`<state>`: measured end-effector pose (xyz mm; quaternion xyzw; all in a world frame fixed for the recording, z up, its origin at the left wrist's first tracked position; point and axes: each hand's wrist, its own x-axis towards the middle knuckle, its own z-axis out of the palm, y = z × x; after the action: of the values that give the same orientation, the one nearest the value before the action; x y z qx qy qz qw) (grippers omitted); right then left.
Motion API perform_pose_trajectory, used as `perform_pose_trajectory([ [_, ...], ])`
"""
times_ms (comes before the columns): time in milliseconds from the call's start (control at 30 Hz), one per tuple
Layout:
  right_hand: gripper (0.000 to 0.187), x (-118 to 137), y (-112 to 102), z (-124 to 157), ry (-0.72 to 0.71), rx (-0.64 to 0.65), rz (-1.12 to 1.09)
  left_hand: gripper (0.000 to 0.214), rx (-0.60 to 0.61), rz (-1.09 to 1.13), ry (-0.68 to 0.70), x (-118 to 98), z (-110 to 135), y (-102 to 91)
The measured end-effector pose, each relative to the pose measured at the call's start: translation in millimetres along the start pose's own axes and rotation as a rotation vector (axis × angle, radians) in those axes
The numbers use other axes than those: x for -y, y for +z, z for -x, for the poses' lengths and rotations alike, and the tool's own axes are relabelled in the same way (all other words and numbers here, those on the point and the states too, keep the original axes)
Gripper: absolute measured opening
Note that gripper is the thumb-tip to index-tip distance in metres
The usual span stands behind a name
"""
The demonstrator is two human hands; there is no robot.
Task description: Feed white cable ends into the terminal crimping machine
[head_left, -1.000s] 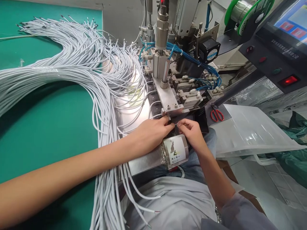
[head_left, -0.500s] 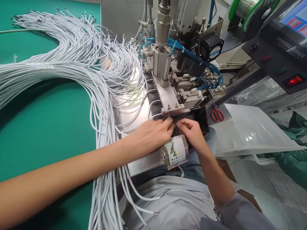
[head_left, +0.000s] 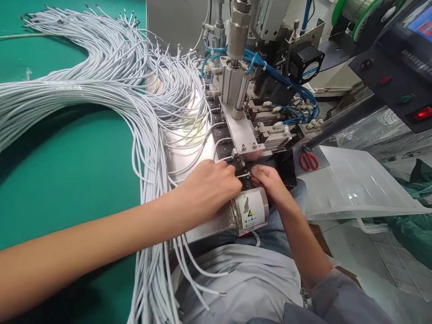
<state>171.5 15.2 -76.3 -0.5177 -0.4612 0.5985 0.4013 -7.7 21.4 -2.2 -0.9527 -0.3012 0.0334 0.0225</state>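
My left hand [head_left: 208,188] and my right hand [head_left: 268,179] meet at the front of a small pneumatic machine [head_left: 242,118]. Both are pinched on the end of one thin white wire [head_left: 243,175], held just below the machine's metal clamp plate [head_left: 248,147]. The fingers of both hands are curled closed round it. A large bundle of white wires [head_left: 101,85] fans across the green mat [head_left: 67,166] to my left and hangs off the table edge beside my left forearm. A label with a warning triangle [head_left: 251,210] sits on the machine's front below my hands.
Red-handled scissors [head_left: 308,160] lie on a metal plate right of the machine. A clear plastic sheet [head_left: 354,184] spreads further right. A control box with a lit red switch [head_left: 420,113] and a green solder spool [head_left: 354,11] stand at the upper right. Blue air hoses [head_left: 280,85] loop behind.
My hands have slid slightly down and apart along the wire end, with the left hand drawn back toward me. The view has shifted a little rightward.
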Motion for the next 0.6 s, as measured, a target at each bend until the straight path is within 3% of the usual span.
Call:
perform_pose_trajectory([
  [67, 0.031, 0, -2, 1, -0.085, -0.063, 0.118, 0.014, 0.007, 0.014, -0.053, 0, 2, -2.6],
  [133, 0.026, 2, 0, 11, -0.200, -0.240, 0.273, 0.014, -0.012, 0.022, -0.097, 0, 3, -2.5],
  [233, 0.023, 5, 14, 47, -0.395, -0.632, 0.440, 0.008, -0.035, 0.005, -0.179, 0, 3, -1.2],
  [267, 0.022, 6, 21, 63, -0.461, -0.726, 0.472, 0.009, -0.032, -0.003, -0.208, 1, 3, -1.1],
  [300, 0.019, 5, 30, 79, -0.514, -0.741, 0.510, 0.011, -0.028, -0.009, -0.233, 1, 2, -1.2],
  [367, 0.009, 1, 48, 106, -0.574, -0.555, 0.646, 0.017, -0.022, -0.010, -0.269, 2, 1, -1.3],
  [400, 0.005, -2, 57, 115, -0.549, -0.375, 0.685, 0.020, -0.024, -0.008, -0.279, 3, 0, -1.0],
  [500, 0.009, -12, 83, 125, -0.276, 0.150, 0.677, 0.024, -0.038, 0.003, -0.284, 4, -1, 0.2],
  [533, 0.009, -14, 88, 124, -0.177, 0.269, 0.658, 0.024, -0.045, 0.009, -0.281, 4, -1, 0.2],
  [600, 0.016, -14, 91, 122, -0.067, 0.391, 0.633, 0.023, -0.066, 0.032, -0.261, 1, -1, -1.2],
])
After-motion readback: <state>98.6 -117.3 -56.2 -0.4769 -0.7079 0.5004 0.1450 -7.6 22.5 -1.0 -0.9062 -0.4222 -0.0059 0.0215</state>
